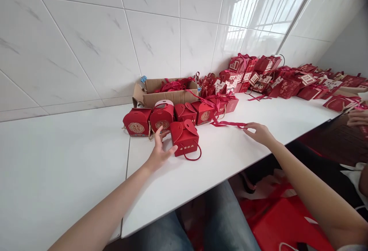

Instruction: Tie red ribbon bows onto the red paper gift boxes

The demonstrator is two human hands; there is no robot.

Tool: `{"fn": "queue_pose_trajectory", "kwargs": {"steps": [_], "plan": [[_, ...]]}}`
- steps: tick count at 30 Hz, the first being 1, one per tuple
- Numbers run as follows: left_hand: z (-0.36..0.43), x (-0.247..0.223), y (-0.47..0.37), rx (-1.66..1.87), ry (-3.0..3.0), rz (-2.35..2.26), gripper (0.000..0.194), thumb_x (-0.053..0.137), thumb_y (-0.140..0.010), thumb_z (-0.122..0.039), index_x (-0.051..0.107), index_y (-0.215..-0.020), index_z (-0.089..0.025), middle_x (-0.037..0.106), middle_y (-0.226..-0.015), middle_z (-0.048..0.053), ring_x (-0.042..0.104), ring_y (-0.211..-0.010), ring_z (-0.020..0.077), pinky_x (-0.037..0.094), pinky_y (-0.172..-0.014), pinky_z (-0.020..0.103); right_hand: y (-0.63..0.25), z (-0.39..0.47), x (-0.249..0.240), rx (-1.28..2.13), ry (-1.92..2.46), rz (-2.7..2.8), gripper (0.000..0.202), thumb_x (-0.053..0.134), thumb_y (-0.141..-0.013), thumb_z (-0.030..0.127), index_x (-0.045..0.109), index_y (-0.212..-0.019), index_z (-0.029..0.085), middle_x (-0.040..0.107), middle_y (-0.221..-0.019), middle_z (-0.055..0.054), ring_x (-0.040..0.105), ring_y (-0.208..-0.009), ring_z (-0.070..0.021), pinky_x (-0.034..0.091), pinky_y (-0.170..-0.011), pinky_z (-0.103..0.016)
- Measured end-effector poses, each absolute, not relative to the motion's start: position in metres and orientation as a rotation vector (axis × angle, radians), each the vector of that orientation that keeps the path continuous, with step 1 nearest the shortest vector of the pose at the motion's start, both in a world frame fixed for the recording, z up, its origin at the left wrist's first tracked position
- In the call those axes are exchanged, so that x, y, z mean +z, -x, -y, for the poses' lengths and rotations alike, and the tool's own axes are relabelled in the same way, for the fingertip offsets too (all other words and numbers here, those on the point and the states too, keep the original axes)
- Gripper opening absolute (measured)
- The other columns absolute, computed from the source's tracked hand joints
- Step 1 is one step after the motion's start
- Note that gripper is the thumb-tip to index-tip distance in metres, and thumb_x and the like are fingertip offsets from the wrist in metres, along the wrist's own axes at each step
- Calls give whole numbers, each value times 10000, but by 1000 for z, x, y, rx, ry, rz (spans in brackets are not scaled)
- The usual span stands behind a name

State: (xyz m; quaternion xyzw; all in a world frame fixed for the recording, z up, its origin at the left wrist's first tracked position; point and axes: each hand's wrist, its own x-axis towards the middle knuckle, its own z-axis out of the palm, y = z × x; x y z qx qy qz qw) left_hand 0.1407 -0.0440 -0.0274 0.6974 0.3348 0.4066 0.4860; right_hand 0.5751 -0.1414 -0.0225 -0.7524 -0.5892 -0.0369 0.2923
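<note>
A small red gift box (pixel 185 139) with gold lettering and a twisted red cord handle stands upright on the white table. At its left side is my left hand (pixel 161 149), fingers apart and the thumb by the box's lower corner; whether it touches is hard to tell. My right hand (pixel 258 132) pinches the end of a dark red ribbon (pixel 230 123) between thumb and fingers. The ribbon runs left toward a bow on a red box (pixel 227 104). Behind the small box, several red boxes stand in a row, among them one with a gold round emblem (pixel 136 123).
An open cardboard box (pixel 169 98) holding red ribbons stands against the tiled wall. Many red gift boxes (pixel 287 86) are piled along the back right. Another person's hand (pixel 358 117) is at the right edge. A red bag (pixel 287 220) lies below the table.
</note>
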Motion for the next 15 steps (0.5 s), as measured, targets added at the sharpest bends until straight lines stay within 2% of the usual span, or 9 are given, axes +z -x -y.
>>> {"fn": "queue_pose_trajectory", "kwargs": {"steps": [4,7,9,11,13,15], "plan": [[42,-29,-141,1001,-1727,-829,917,659,-740,-471,67,-1412,-274,347,-1391,167,278,-1384,294,212,-1111,572,-573,158,-23,-214,1945,1573,370,470,-820,412,612,-537,221,715,-768,-76,664,-848,-246,442,-926,-432],[41,-30,-141,1003,-1732,-833,913,660,-740,-472,75,-1414,-280,370,-1379,160,297,-1375,298,218,-1105,578,-566,167,-19,-230,1896,1686,446,491,-809,435,494,-419,220,688,-662,-55,659,-783,-233,436,-910,-420],[41,-29,-141,998,-1729,-835,917,658,-740,-481,71,-1417,-282,370,-1382,160,303,-1373,300,223,-1106,573,-556,165,-13,-274,1872,1746,466,492,-818,442,464,-411,215,681,-660,-69,648,-762,-241,438,-886,-430],[43,-27,-141,984,-1756,-834,921,653,-741,-493,68,-1419,-275,359,-1397,163,282,-1384,304,218,-1111,567,-538,154,-5,-295,1860,1765,409,456,-854,410,546,-509,209,693,-744,-101,639,-773,-244,455,-853,-421],[46,-25,-141,981,-1813,-824,927,656,-738,-495,73,-1420,-265,321,-1434,170,247,-1399,314,223,-1111,565,-513,133,0,-232,1832,1847,288,456,-871,348,650,-722,196,704,-874,-100,641,-829,-219,476,-846,-361],[51,-22,-141,994,-1884,-826,928,670,-731,-482,92,-1423,-264,239,-1488,168,202,-1413,327,229,-1110,564,-484,108,0,-130,1802,1973,198,511,-850,279,670,-941,205,697,-1016,-73,640,-921,-196,481,-865,-306]]}}
